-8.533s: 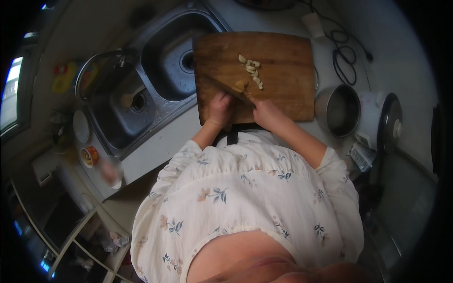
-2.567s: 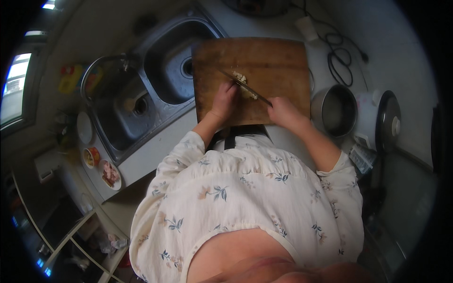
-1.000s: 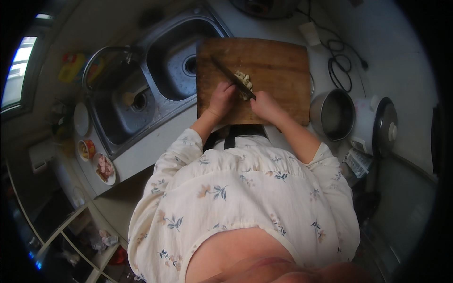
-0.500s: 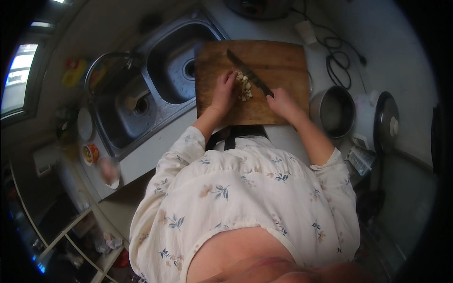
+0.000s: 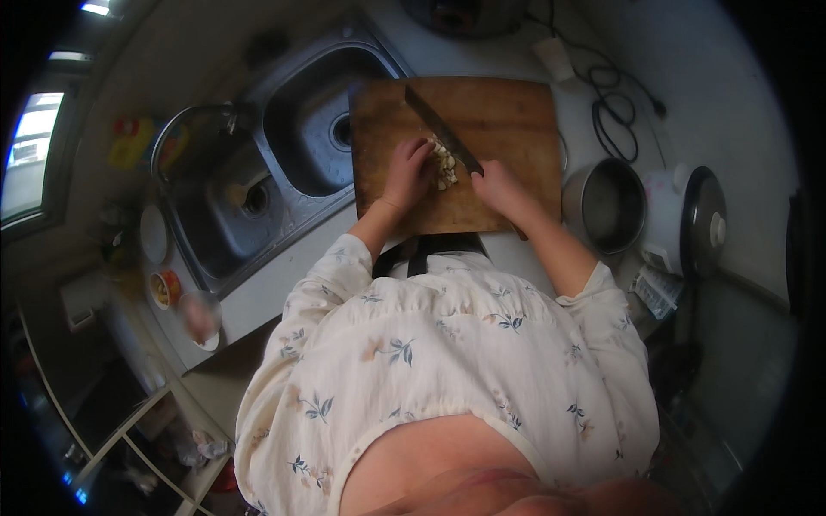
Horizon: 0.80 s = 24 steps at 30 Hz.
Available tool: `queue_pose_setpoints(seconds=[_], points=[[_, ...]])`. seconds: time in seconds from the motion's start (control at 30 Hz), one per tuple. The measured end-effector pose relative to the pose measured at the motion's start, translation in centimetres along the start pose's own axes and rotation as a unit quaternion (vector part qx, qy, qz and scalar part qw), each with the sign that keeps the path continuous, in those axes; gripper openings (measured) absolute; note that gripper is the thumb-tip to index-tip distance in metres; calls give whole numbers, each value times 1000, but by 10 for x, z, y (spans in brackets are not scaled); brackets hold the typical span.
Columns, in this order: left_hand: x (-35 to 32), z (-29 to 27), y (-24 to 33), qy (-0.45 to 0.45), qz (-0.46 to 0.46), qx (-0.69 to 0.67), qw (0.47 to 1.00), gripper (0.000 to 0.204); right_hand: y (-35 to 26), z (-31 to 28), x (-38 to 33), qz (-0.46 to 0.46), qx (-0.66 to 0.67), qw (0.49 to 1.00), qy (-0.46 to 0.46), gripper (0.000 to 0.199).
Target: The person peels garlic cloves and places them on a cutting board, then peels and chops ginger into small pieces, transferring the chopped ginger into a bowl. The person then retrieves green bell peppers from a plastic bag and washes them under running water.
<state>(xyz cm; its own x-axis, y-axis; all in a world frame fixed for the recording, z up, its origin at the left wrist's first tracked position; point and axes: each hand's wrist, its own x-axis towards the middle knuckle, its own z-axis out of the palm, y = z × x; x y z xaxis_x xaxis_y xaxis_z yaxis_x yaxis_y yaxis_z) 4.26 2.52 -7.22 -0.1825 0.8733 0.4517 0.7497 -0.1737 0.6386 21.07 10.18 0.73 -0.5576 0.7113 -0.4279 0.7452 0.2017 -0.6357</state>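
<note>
Kitchen bench (image 5: 516, 258), pale, seen from above, with a brown rectangular wooden cutting board (image 5: 508, 120) lying partly over the edge of a stainless double-bowl sink (image 5: 284, 172).

Left hand (image 5: 406, 172) rests on the board with fingers curled down, pinning a small pile of pale chopped pieces (image 5: 443, 165) just to its right. It touches the pile but does not lift anything.

Right hand (image 5: 499, 185) is closed around the handle of a dark-bladed kitchen knife (image 5: 440, 129). The blade runs up and away from the right hand, diagonally across the board, passing right beside the pile, between the two hands. The tip points toward the far left corner of the board. Can't tell if the edge is touching the pieces.

Right of the right hand: a round metal pot (image 5: 607, 205) stands on the bench, open, with a white rice cooker (image 5: 688, 219) just beyond it, lid raised. Black coiled cable (image 5: 611, 107) lies on the bench beyond the pot.

Far left of the left hand, past the sink: small round dishes (image 5: 159, 258) on the bench edge, blurred.
</note>
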Motion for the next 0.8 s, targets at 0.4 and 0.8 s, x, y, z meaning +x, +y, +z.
queue_pose_setpoints(seconds=[0.4,0.8], points=[[-9,-1,2,27,5,-4,1000,21,-5,17,8,-16,20,1000,-4,22],[-19,-1,2,12,-1,17,1000,18,-5,23,-8,-2,-50,998,-45,21]])
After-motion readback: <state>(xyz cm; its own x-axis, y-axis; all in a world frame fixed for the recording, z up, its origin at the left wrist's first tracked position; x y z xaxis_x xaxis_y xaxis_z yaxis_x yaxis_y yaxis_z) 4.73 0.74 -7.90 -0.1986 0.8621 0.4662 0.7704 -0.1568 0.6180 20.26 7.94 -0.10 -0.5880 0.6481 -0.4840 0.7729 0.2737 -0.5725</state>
